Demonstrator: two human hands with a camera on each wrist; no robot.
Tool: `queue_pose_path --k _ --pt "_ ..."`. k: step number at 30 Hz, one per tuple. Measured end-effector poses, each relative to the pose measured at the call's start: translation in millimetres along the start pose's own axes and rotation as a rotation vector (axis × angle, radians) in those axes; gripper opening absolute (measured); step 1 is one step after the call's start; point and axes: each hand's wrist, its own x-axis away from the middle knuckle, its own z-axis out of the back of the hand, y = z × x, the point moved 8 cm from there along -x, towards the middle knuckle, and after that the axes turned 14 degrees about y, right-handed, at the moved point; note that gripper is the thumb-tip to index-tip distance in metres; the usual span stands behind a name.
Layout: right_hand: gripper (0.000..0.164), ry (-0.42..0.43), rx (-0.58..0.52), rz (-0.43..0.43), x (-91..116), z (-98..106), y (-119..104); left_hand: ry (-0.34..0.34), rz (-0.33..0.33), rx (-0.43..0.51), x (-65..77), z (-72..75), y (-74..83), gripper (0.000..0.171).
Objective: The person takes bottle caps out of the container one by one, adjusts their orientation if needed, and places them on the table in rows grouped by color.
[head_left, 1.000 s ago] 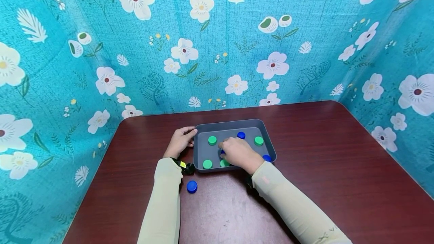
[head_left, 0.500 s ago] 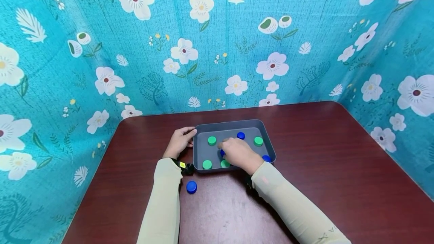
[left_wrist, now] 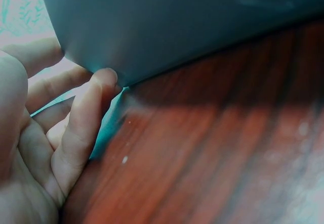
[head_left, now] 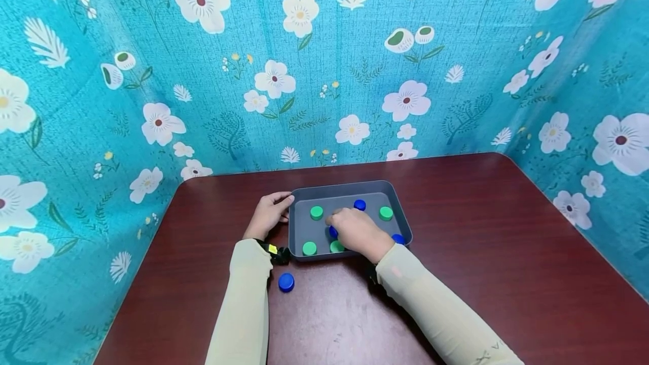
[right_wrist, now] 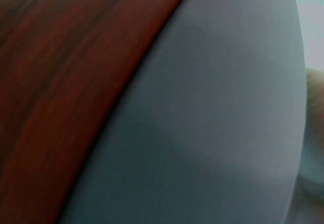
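Note:
A shallow grey tray sits on the table with green and blue bottle caps in it. At its left end my left hand holds the rim and side; the left wrist view shows bent fingers against the tray's outer wall. Reaching over the front rim, my right hand pinches a blue bottle cap inside the tray, partly hidden by the fingers. Close by lie a green cap and another blue cap. The right wrist view is mostly tray wall, with a blurred bit of hand at its right edge.
More green caps lie in the tray, at back left, front left and back right. A blue cap is at the front right. Outside, one blue cap rests on the table. A flowered curtain hangs behind.
Both hands keep their places at the tray, and the caps stay where they were. Only the head view has tilted very slightly.

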Motion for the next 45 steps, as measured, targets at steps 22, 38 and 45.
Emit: queue_pose_path --k 22,38,45 --pt "0.011 0.047 0.018 0.010 -0.5 5.1 -2.2 -0.001 -0.006 -0.003 1.0 -0.6 -0.2 0.041" --pt "0.017 0.030 0.028 0.000 -2.0 10.5 -4.3 -0.008 0.004 -0.009 -0.3 -1.1 1.1 0.041" --pt "0.018 0.042 0.046 -0.006 -2.0 17.1 -7.2 -0.001 -0.008 -0.007 2.3 0.0 3.2 0.042"
